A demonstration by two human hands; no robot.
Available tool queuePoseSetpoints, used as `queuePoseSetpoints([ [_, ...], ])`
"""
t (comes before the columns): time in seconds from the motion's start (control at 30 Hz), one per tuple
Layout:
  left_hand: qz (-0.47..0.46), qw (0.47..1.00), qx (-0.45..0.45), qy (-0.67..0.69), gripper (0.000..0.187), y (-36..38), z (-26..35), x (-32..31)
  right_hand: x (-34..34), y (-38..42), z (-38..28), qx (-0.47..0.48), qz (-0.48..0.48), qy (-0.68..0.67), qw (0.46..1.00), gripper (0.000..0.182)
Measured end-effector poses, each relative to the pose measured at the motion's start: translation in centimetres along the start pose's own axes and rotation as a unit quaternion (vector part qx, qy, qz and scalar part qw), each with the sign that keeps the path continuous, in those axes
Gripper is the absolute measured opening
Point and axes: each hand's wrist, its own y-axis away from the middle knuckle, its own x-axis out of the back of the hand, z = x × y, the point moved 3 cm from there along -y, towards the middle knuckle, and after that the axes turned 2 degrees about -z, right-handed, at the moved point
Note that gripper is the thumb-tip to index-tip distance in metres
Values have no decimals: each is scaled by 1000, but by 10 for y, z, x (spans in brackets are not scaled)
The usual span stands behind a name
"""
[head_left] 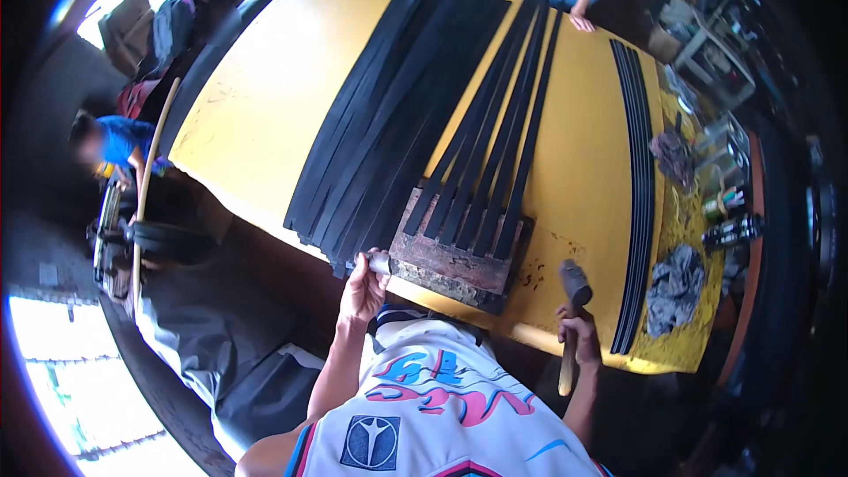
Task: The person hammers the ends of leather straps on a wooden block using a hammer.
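My right hand [580, 337] is wrapped round the wooden handle of a hammer [575, 284], its head raised over the table's near edge. With my left hand [362, 293] I grip a short grey metal cylinder [379, 262] at the left corner of a worn block [450, 269]. Its lower end is too small to make out. Several narrow black strips [481, 185] fan out across the yellow table [574, 150], their near ends lying on the block. To their left spreads a wide layer of overlapping black strips [389, 115].
Another bundle of black strips [638, 185] runs along the table's right side. Beyond it are a grey rag [675, 290], a dark crumpled cloth [673, 157] and cans [733, 231]. A co-worker's hand [581, 23] rests on the far edge. A person in blue [124, 140] is at left.
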Motion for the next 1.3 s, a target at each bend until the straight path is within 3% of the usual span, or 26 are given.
queuePoseSetpoints([
  [0.13,-55,989,39,-133,26,-41,31,-10,-80,8,38,-70,-23,24,997,11],
  [0.23,-113,956,75,-261,26,-77,54,-14,-140,6,45,-79,-64,-37,994,12],
  [0.27,-132,943,90,-291,27,-89,59,-19,-159,6,39,-64,-70,-80,992,18],
  [0.3,-141,925,115,-333,27,-99,64,-24,-177,5,36,-55,-54,-39,996,23],
  [0.33,-151,904,138,-375,28,-111,68,-30,-192,5,35,-45,-40,5,998,29],
  [0.37,-197,872,155,-420,29,-126,70,-30,-200,-1,43,-31,-29,131,990,40],
  [0.4,-230,824,162,-492,33,-145,70,-21,-211,-4,54,-47,64,224,971,46],
  [0.5,-328,714,164,-596,36,-180,59,-20,-243,-19,81,-55,104,221,968,50],
  [0.57,-364,677,173,-616,35,-187,51,-28,-260,-20,87,-40,136,231,963,53],
  [0.6,-400,640,164,-635,35,-187,45,-33,-267,-22,85,-41,154,234,959,46],
  [0.67,-423,637,161,-624,33,-194,34,-23,-265,-37,113,49,226,301,925,48],
  [0.73,-427,579,153,-678,32,-201,26,-10,-272,-37,106,4,226,269,936,49],
  [0.77,-428,577,143,-681,33,-204,24,-4,-277,-36,102,-40,216,238,946,50],
  [0.93,-424,548,159,-703,34,-200,28,-10,-283,-34,100,-56,233,200,950,51],
  [1.03,-431,547,159,-700,32,-199,28,-10,-281,-36,103,-52,210,214,953,61],
  [1.13,-434,550,157,-696,31,-199,26,-6,-281,-37,106,-83,232,198,949,49],
  [1.27,-439,545,161,-695,32,-201,27,-3,-280,-38,109,-76,235,189,950,49],
  [1.3,-439,546,162,-695,32,-200,28,-4,-279,-38,109,-80,223,204,950,57],
])
